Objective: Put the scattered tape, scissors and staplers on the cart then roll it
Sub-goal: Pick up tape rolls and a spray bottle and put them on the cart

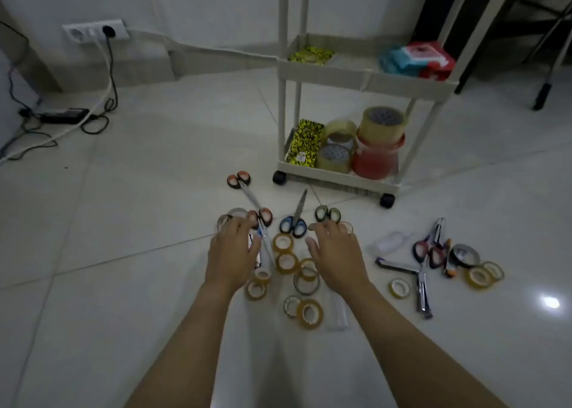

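White cart (365,77) behind, my left hand (230,260) and right hand (337,257) spread, empty, over tape rolls (286,263) and scissors (294,222) on tile floor (123,222)

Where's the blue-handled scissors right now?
Head view, centre: blue-handled scissors lie on the floor between the left hand and right hand, blades pointing toward the cart.

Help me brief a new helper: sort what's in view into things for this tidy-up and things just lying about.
For the job:
small amber tape rolls
blue-handled scissors
red-handled scissors
chrome staplers
white wheeled plastic cart

Just lying about:
black power adapter with its cables
white wall socket strip
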